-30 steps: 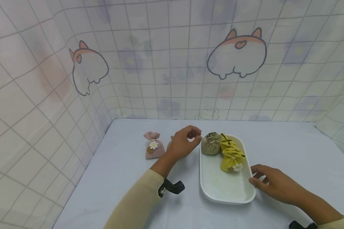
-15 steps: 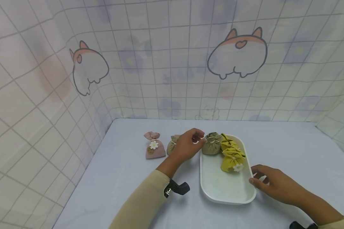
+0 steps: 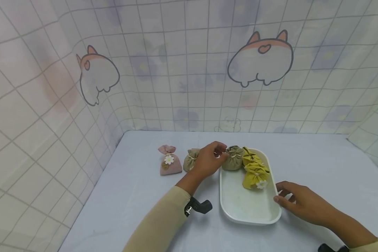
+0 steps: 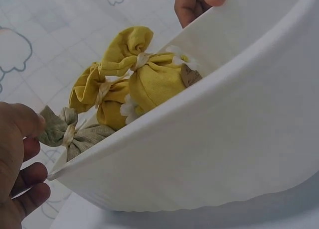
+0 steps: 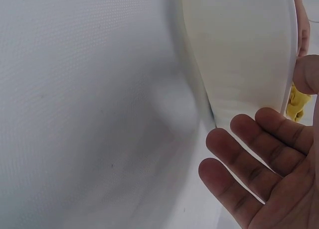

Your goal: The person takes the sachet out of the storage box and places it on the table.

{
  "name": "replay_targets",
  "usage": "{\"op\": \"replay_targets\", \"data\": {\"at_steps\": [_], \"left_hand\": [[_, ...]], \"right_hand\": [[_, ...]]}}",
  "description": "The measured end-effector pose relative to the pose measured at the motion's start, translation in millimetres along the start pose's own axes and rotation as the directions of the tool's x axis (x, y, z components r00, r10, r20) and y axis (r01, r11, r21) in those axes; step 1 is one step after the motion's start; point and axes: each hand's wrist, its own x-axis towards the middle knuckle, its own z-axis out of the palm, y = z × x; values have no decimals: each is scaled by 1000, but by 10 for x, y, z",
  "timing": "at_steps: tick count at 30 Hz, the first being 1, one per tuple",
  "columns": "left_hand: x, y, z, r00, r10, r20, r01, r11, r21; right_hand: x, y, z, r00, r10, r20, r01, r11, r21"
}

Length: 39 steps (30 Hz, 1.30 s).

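Note:
My left hand [image 3: 208, 159] reaches over the far left corner of the white tray [image 3: 250, 213]. In the left wrist view its thumb and forefinger pinch the ruffled top of a grey-green sachet [image 4: 70, 132], tied at the neck. This sachet [image 3: 234, 161] stands inside the tray's far end. Beside it are two yellow sachets [image 3: 255, 176], the nearer one bearing a white flower. My right hand [image 3: 302, 203] holds the tray's right side, thumb at the rim and outstretched fingers [image 5: 244, 164] along the outer wall.
Left of the tray, a pink sachet [image 3: 170, 164] with a white flower lies on the white table [image 3: 129, 210]. Another grey-green sachet [image 3: 190, 159] sits partly behind my left hand. A grid-patterned curtain [image 3: 182, 77] rises behind the table.
My left hand has moved right, from beside the tray to the grey-green sachet in it, uncovering more of the other grey-green sachet. The right hand and tray have stayed still.

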Motion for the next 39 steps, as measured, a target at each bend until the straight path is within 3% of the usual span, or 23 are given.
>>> {"op": "replay_targets", "data": {"at_steps": [7, 20, 39], "left_hand": [[25, -10, 47, 1000, -17, -5, 17, 1000, 22], [49, -35, 71, 999, 31, -11, -31, 999, 35], [19, 136, -18, 999, 10, 35, -12, 999, 36]], "right_hand": [[-12, -3, 1, 1000, -14, -7, 14, 1000, 3], [-24, -8, -10, 1000, -18, 4, 18, 1000, 18], [-37, -40, -23, 1000, -20, 2, 20, 999, 30]]}}
